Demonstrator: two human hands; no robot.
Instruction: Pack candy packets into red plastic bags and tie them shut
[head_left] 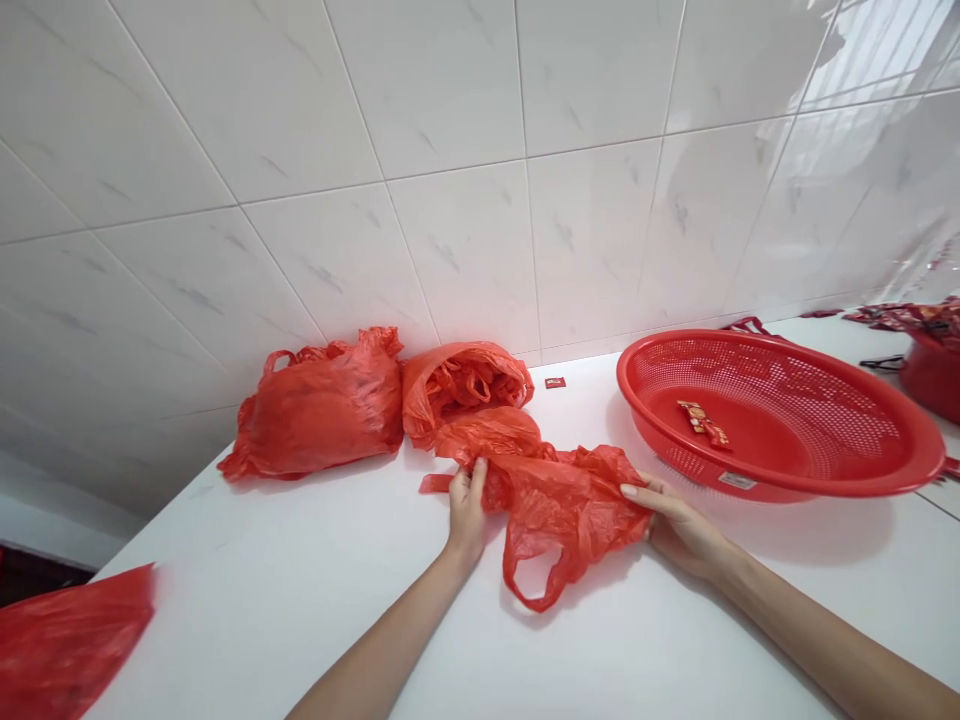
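Rising at twelve o'clock, a tiled wall point(450, 120) is met by a white table point(300, 600). From the thin red bag point(574, 500) held at the dial's centre, a red colander point(787, 430) is seen at two o'clock, a stuffed red bag point(322, 410) at ten and an open-mouthed bag point(421, 412) at eleven. The thin red bag is held spread, its handle loop point(538, 603) turned toward six; whether it lies free of the open-mouthed bag cannot be told. At nine it is pinched by the left hand's point(466, 510) thumb and fingers; at three it is clamped likewise by the right hand point(681, 528). Its straightening is judged the step in hand; next, a light, even pull seems called for. Snack packets point(699, 420) are contained in the colander; a tiny sachet point(555, 382) is placed at twelve.
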